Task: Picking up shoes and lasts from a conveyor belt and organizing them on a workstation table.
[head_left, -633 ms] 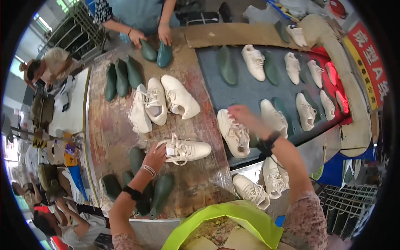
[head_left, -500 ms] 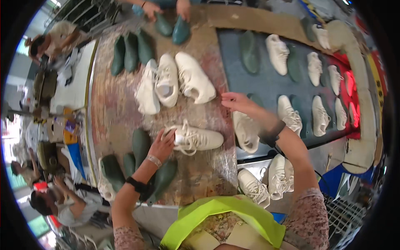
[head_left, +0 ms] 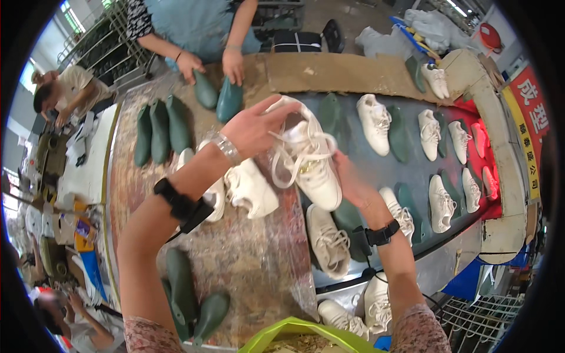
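Observation:
A white lace-up sneaker is lifted above the border of the wooden table and the dark belt, its toe toward me and laces loose. My left hand grips it at the heel and collar. Against its right side is my right hand, slightly blurred, with fingers partly hidden behind the shoe. Below my left forearm, white sneakers lie on the table, partly covered by the arm. Another white sneaker sits on the belt's near left edge, beside a green shoe last.
Sneakers and lasts stand in rows along the dark belt, which runs into a red-lit opening. Green lasts stand far left; more lasts lie near left. Across the table, a co-worker's hands hold two lasts. Cardboard borders the far edge.
The sneaker has been raised off the table and carried far and right, its toe turning toward me. My left hand moved with it; my right hand came onto its side. The view has shifted.

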A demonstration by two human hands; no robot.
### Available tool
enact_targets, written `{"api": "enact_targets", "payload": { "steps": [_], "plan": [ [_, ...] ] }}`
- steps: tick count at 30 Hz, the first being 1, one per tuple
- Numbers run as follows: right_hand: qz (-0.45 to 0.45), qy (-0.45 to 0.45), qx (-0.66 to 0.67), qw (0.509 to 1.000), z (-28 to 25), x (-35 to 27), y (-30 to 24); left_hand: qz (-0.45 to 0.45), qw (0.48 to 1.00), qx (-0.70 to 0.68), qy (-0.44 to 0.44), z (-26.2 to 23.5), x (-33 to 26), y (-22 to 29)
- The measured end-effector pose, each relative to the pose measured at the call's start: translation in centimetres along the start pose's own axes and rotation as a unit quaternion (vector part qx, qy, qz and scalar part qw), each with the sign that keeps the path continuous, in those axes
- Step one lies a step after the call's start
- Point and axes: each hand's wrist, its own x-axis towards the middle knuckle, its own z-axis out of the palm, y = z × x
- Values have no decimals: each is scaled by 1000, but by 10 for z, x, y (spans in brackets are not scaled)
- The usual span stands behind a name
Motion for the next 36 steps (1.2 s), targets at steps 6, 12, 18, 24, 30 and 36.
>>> {"api": "enact_targets", "payload": {
  "steps": [6, 12, 18, 24, 30, 36],
  "plan": [
    [-107, 126, -49, 985, -47, 52, -7, -17, 997, -17, -79, 73, 49, -21],
    [-72, 193, 55, 977, -133, 132, 33, -143, 970, -197, 1, 79, -24, 32],
    [7, 445, -286, 849, -128, 153, 50, -267, 916, -290, -75, 22, -99, 134],
    [2, 488, -550, 678, -86, 80, 23, -342, 861, -367, -88, -32, -148, 235],
    [-56, 435, -604, 665, -119, -107, 60, -431, 811, -355, -173, -35, -173, 333],
    [75, 418, -412, 806, -103, -214, 115, -549, 775, -288, -118, -11, -177, 371]
  ]
}}
